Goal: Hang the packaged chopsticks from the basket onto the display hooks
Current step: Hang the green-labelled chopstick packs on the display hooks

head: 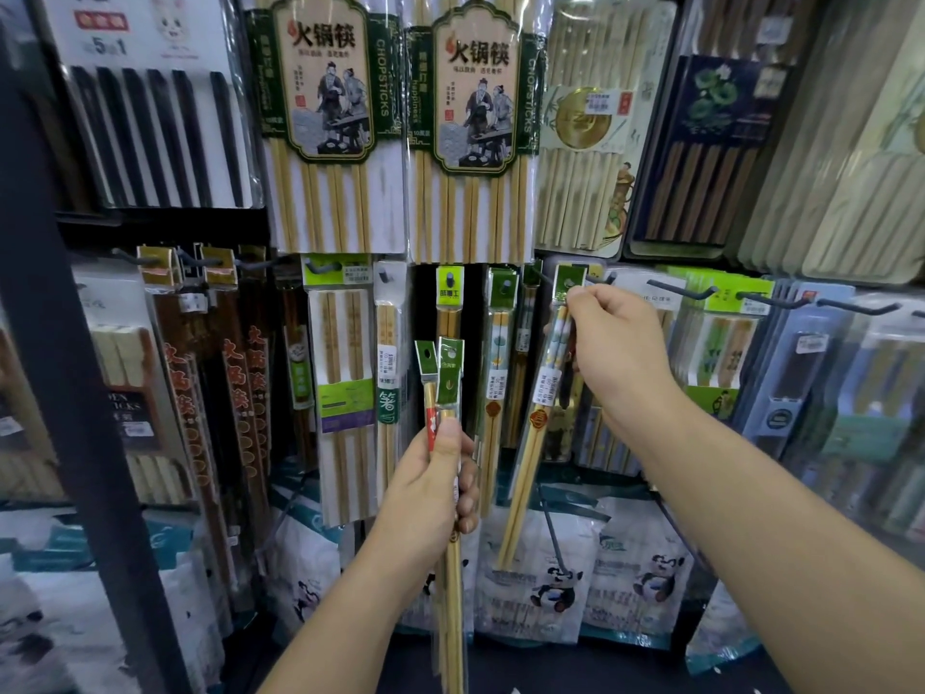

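Observation:
My left hand [434, 485] grips two narrow packs of bamboo chopsticks [447, 393] upright, their green header cards above my fist and their sticks hanging down below it. My right hand [615, 343] pinches the green header of another slim chopstick pack [535, 433] at a dark display hook [545, 280]. That pack hangs slanted, its lower end swung to the left. I cannot tell whether the header hole is on the hook. The basket is not in view.
Pegboard hooks carry many chopstick packs: large hot-pot chopstick cards [325, 122] above, dark sets [150, 137] at upper left, boxed sets [711, 157] at right. A bare hook [680, 289] sticks out right of my hand. Panda-printed bags [555, 573] line the bottom. A dark upright post [60, 353] runs along the left.

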A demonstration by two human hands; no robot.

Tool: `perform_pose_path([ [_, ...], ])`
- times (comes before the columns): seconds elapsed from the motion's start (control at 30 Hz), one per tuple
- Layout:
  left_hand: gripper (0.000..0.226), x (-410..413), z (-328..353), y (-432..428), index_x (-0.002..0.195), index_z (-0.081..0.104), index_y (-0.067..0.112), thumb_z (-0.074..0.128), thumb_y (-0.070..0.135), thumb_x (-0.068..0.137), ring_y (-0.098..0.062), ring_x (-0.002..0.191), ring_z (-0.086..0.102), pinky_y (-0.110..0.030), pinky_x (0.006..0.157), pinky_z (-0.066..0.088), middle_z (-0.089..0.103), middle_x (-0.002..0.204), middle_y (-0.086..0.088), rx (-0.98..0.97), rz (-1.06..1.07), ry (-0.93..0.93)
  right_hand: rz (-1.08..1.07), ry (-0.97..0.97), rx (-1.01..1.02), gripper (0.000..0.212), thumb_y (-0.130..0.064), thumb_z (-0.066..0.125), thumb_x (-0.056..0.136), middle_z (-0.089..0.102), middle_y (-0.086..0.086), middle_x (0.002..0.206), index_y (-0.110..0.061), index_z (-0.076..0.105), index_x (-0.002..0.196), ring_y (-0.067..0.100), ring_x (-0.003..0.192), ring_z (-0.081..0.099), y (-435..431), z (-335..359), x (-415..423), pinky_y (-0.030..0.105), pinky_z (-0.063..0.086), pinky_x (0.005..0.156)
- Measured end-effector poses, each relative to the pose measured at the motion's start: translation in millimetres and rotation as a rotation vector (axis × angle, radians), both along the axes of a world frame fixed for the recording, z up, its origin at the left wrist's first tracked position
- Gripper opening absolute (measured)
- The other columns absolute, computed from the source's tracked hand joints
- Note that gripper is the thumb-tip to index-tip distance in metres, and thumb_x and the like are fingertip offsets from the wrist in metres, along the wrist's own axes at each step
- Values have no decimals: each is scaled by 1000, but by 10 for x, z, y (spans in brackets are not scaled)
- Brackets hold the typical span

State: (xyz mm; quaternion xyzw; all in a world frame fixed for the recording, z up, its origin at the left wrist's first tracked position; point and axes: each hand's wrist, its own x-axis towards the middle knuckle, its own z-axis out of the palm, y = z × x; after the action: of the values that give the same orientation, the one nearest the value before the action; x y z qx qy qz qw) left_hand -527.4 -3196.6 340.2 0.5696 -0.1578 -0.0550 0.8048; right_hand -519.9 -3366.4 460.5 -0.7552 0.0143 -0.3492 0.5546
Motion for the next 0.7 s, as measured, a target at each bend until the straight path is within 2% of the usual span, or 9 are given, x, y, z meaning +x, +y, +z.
perform_pose_path([
  [0.07, 51, -2, 2, 1, 98, 56, 13, 53, 63, 87, -10, 51, 43, -23, 46, 39, 48, 62, 5, 3, -6, 0, -5, 9, -3, 41, -22, 47, 107, 21, -13, 45, -9, 39, 69, 9, 42, 20, -9, -6, 7, 11, 33, 41],
  [0.17, 52, -1, 9, 4, 98, 56, 12, 53, 63, 87, -9, 51, 42, -23, 45, 37, 48, 62, 5, -1, -12, 7, -26, 35, 3, 38, -20, 48, 105, 22, -13, 46, 8, 45, 79, 10, 43, 21, -19, -11, 32, 12, 34, 42],
  [0.27, 52, -3, 14, 13, 101, 56, 12, 54, 62, 88, -9, 49, 40, -22, 43, 34, 48, 63, 4, -27, -20, 29, -39, 68, -2, 34, -21, 48, 104, 23, -9, 52, -8, 45, 73, 17, 54, 26, -18, -25, 64, 18, 38, 49],
  [0.37, 39, 3, 15, 24, 102, 55, 11, 48, 50, 103, -10, 48, 39, -22, 41, 32, 49, 64, 2, -64, -55, 69, -39, 93, 1, 31, -27, 49, 105, 23, -4, 55, -13, 52, 78, 18, 58, 26, -29, -48, 97, 11, 41, 47],
  [0.43, 29, 6, 25, 26, 104, 52, 10, 42, 37, 109, -11, 47, 39, -23, 41, 31, 50, 64, 1, -88, -104, 98, -53, 117, -3, 38, -33, 50, 106, 26, -4, 54, -7, 53, 79, 17, 55, 31, -54, -84, 118, 15, 44, 48],
  [0.53, 25, 6, 42, 19, 103, 51, 10, 38, 30, 110, -12, 48, 40, -24, 41, 33, 51, 64, 0, -88, -118, 94, -71, 143, 17, 47, -39, 50, 105, 37, -5, 56, 5, 54, 89, 13, 52, 39, -93, -148, 135, 23, 47, 53],
  [0.6, 25, 0, 45, 18, 102, 54, 11, 41, 30, 110, -13, 49, 43, -25, 42, 35, 52, 66, -1, -78, -104, 69, -94, 142, 15, 43, -40, 51, 104, 41, -13, 51, -3, 54, 82, 7, 49, 43, -110, -195, 128, 30, 49, 60],
  [0.7, 25, -7, 35, 20, 105, 58, 12, 45, 32, 110, -14, 53, 48, -25, 44, 40, 56, 70, -3, -53, -90, 29, -176, 112, -54, 28, -41, 55, 102, 54, -9, 66, -18, 57, 86, 2, 57, 53, -99, -274, 56, 21, 39, 53],
])
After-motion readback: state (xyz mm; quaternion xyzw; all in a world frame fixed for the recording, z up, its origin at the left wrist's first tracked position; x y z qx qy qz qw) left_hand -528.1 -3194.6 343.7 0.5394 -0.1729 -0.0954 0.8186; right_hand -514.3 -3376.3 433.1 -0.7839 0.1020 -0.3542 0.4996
